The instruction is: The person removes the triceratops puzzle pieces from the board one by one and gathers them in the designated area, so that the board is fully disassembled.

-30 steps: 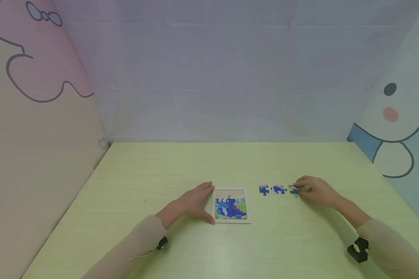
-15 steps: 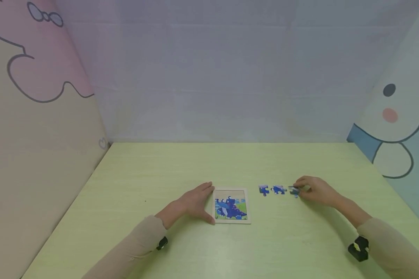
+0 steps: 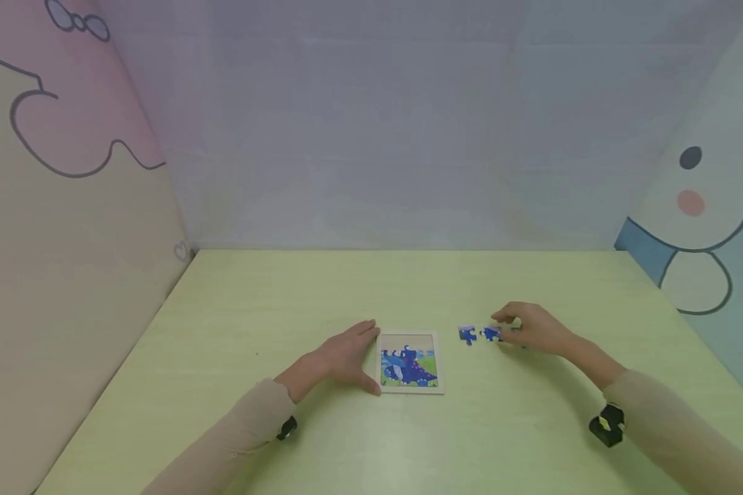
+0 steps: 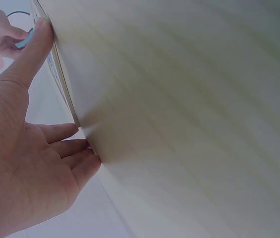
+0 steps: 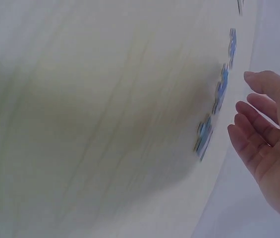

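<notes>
A square wooden puzzle frame [image 3: 440, 364] lies on the table, showing a blue dinosaur picture with a bare strip along its top. My left hand [image 3: 349, 357] touches its left side, thumb at the near corner and fingers at the far one. To the right, three loose jigsaw pieces lie in a row: a left piece [image 3: 467, 335], a middle piece [image 5: 221, 89] and a right piece [image 5: 203, 138]. My right hand [image 3: 535, 328] is raised over the middle and right pieces, holding nothing, its fingers loosely bent. It hides most of the right piece in the head view.
The pale yellow-green table [image 3: 378, 447] reaches back to a whitish curtain [image 3: 408, 137]. Printed cartoon panels stand at the left [image 3: 80, 240] and right. A dark device [image 3: 608, 425] is strapped at my right wrist.
My right hand has let go of the right jigsaw piece, risen a little and shifted left toward the middle one. The left hand and the puzzle frame stay in place.
</notes>
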### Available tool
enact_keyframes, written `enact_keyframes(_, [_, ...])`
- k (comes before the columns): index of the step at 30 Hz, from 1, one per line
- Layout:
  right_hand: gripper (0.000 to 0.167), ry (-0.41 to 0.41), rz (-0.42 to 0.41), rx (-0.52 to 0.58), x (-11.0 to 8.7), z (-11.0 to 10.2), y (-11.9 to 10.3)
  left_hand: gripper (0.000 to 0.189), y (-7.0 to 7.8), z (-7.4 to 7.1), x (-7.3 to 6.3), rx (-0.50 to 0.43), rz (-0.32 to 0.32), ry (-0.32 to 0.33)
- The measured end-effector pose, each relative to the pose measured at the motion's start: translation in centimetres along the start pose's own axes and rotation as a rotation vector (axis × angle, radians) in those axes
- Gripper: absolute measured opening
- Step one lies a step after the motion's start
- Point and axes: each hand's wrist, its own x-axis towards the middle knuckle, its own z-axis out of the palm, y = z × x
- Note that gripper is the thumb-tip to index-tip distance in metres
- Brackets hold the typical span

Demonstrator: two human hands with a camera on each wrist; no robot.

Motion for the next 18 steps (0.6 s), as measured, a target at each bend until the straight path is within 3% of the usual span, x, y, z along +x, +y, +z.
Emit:
enact_keyframes(12, [0.032,-0.028,-0.078,0.037,4.1,3.8,-4.8,0.110,0.1,-0.1,0.0,0.001,0.000,0.004])
enact_keyframes(18, [0.035,-0.080,-0.054,0.069,5.5,5.5,-7.2,0.111,0.0,0.0,0.1,-0.002,-0.001,0.000])
